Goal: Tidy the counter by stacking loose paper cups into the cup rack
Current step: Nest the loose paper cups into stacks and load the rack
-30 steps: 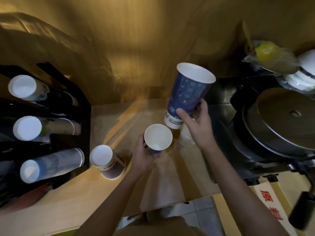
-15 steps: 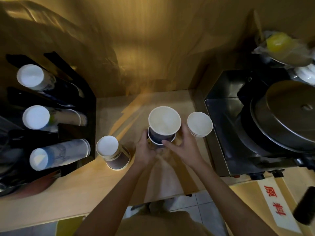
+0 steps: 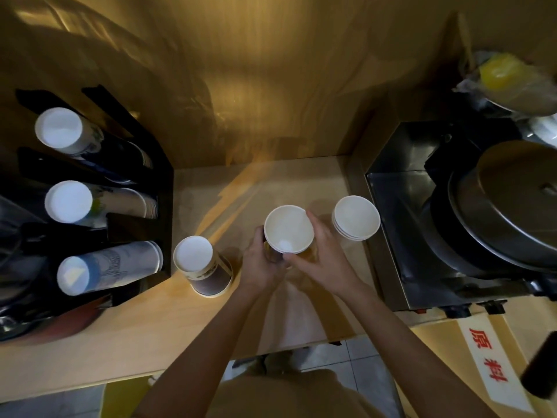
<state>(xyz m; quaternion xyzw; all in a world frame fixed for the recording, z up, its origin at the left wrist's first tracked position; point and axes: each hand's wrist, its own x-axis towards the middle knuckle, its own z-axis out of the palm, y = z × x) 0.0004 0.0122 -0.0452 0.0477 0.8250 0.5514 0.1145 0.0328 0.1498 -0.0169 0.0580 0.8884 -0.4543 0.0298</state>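
Note:
A stack of nested paper cups (image 3: 288,229) stands upright on the wooden counter (image 3: 150,336), mouth up. My left hand (image 3: 260,260) grips its left side and my right hand (image 3: 319,257) wraps its right side. A second short stack of white cups (image 3: 355,217) stands just to the right, untouched. An upside-down stack of brown printed cups (image 3: 200,265) stands to the left. The black cup rack (image 3: 132,182) at far left holds three rows of cups (image 3: 99,267) lying on their sides, bases toward me.
A stainless appliance (image 3: 401,224) with a large round metal lid (image 3: 518,200) fills the right side. A bagged yellow item (image 3: 500,73) lies behind it. A wooden wall backs the counter. A box with red characters (image 3: 488,363) sits lower right.
My right hand brought the tall blue cup down into the cup my left hand held. The cups are now fully nested, and both hands hold the stack.

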